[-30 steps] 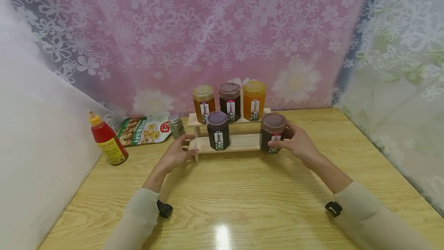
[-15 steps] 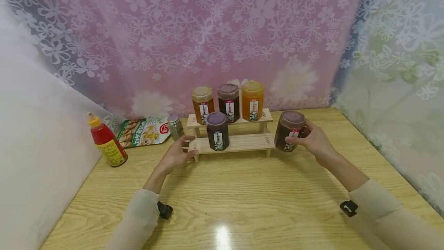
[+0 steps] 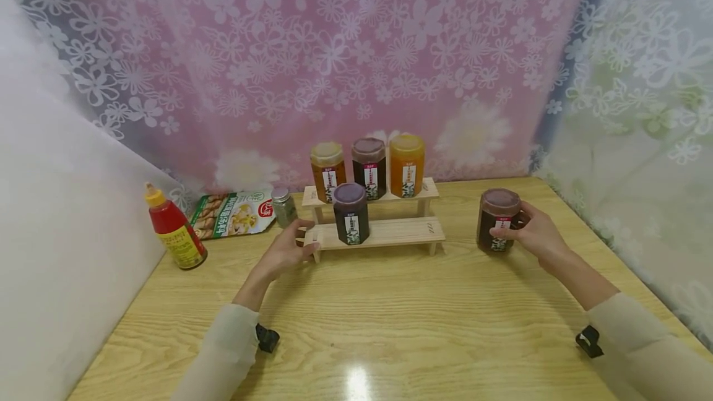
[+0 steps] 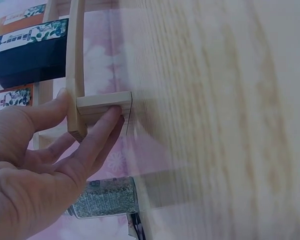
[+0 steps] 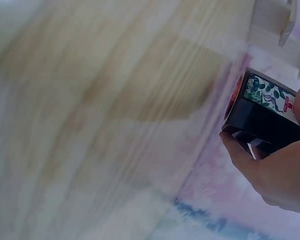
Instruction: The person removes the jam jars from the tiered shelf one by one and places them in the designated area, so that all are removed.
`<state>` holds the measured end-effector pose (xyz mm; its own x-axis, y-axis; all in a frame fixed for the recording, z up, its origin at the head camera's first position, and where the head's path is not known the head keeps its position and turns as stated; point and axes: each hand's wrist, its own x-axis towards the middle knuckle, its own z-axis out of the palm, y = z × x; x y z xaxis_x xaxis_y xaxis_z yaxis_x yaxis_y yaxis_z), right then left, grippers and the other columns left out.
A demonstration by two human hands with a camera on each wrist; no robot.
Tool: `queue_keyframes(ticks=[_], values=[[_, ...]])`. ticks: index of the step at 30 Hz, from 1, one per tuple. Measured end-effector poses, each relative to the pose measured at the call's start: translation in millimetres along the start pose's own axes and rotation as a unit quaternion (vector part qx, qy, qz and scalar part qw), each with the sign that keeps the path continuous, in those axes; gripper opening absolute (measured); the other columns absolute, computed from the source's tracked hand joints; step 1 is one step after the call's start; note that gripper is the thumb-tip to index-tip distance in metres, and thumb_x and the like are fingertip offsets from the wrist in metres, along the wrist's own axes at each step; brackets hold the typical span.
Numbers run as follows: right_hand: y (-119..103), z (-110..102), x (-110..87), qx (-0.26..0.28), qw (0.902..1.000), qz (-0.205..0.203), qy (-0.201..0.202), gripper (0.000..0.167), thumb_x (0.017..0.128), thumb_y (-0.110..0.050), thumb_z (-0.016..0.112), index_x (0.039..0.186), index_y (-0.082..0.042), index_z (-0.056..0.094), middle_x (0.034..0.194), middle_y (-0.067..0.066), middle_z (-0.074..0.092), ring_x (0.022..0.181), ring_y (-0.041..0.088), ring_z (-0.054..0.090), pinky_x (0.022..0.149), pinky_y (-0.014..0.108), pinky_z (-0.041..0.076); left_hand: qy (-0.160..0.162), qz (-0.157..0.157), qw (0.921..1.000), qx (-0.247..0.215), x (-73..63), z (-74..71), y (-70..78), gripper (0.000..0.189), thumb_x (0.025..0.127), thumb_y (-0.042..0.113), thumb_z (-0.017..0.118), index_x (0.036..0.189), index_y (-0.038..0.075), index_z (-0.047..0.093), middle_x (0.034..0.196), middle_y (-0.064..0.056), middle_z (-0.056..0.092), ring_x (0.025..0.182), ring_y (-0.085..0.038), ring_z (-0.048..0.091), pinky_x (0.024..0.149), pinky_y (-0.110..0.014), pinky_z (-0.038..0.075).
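Observation:
My right hand (image 3: 537, 237) grips a dark jam jar (image 3: 490, 218) from its right side, thumb across the front label. The jar is upright, off to the right of a two-tier wooden rack (image 3: 398, 234). In the right wrist view, the jar's base (image 5: 235, 100) shows a gap from the tabletop. My left hand (image 3: 284, 252) holds the left end of the rack's lower tier, with its thumb at the board and fingers around the leg (image 4: 105, 102). A purple-lidded dark jar (image 3: 351, 221) stands on that tier. Amber (image 3: 328, 172), dark (image 3: 369, 169) and orange (image 3: 407, 169) jars line the upper tier.
A red sauce bottle (image 3: 177, 234) stands at the left, near the white side wall. Behind it lies a green-and-white food packet (image 3: 234, 212). A small seasoning jar (image 3: 285, 208) stands just left of the rack. A flowered curtain (image 3: 356, 67) hangs behind the wooden table (image 3: 356, 314).
My right hand has carried the dark jam jar off the right end of the lower tier and farther right. My left hand keeps its hold on the rack.

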<state>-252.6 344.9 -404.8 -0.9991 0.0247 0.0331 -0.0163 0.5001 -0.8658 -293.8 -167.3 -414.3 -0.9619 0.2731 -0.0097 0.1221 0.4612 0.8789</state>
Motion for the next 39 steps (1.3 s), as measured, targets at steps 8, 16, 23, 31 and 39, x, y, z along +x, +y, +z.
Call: queue_keyframes(ticks=[8, 16, 23, 31, 39], values=[[15.3, -12.5, 7.7, -0.002, 1.0000, 0.004, 0.003, 0.092, 0.097, -0.027, 0.078, 0.163, 0.002, 0.022, 0.156, 0.036, 0.036, 0.142, 0.054, 0.035, 0.110, 0.067, 0.038, -0.008, -0.004, 1.0000, 0.004, 0.5, 0.0, -1.1, 0.054, 0.103, 0.010, 0.066, 0.151, 0.001, 0.044, 0.147, -0.030, 0.045, 0.124, -0.043, 0.055, 0.086, -0.043, 0.060], [17.9, -26.9, 22.6, -0.012, 0.9998, 0.010, -0.013, 0.096, 0.098, -0.029, 0.076, 0.165, 0.001, 0.015, 0.158, 0.036, 0.033, 0.143, 0.054, 0.033, 0.110, 0.064, 0.040, -0.004, 0.000, 1.0000, 0.005, 0.8, -1.3, 0.1, 0.053, 0.103, 0.010, 0.066, 0.150, 0.001, 0.044, 0.147, -0.029, 0.046, 0.124, -0.043, 0.055, 0.088, -0.048, 0.060], [27.2, -43.5, 34.5, -0.014, 0.9989, 0.030, -0.032, 0.099, 0.098, -0.030, 0.075, 0.166, -0.001, 0.009, 0.163, 0.035, 0.024, 0.147, 0.055, 0.027, 0.108, 0.056, 0.046, -0.010, 0.000, 0.9999, 0.006, 1.4, 0.4, -2.1, 0.054, 0.102, 0.010, 0.067, 0.150, 0.001, 0.044, 0.143, -0.028, 0.049, 0.119, -0.040, 0.059, 0.085, -0.044, 0.060], [37.1, -58.5, 42.2, -0.038, 0.9970, 0.008, -0.067, 0.084, 0.103, -0.026, 0.069, 0.161, 0.008, 0.018, 0.152, 0.037, 0.032, 0.137, 0.052, 0.037, 0.095, 0.042, 0.057, -0.010, 0.002, 0.9998, 0.015, 2.4, 0.6, -3.2, 0.055, 0.102, 0.011, 0.067, 0.151, 0.001, 0.043, 0.147, -0.028, 0.047, 0.124, -0.042, 0.056, 0.088, -0.046, 0.059], [35.4, -62.2, 44.3, -0.048, 0.9963, 0.000, -0.071, 0.079, 0.104, -0.026, 0.068, 0.159, 0.010, 0.022, 0.151, 0.035, 0.034, 0.136, 0.052, 0.037, 0.096, 0.044, 0.057, -0.009, 0.001, 0.9999, 0.013, 3.2, -0.8, -0.7, 0.055, 0.102, 0.009, 0.066, 0.152, 0.001, 0.042, 0.141, -0.028, 0.050, 0.123, -0.041, 0.056, 0.087, -0.044, 0.060]])
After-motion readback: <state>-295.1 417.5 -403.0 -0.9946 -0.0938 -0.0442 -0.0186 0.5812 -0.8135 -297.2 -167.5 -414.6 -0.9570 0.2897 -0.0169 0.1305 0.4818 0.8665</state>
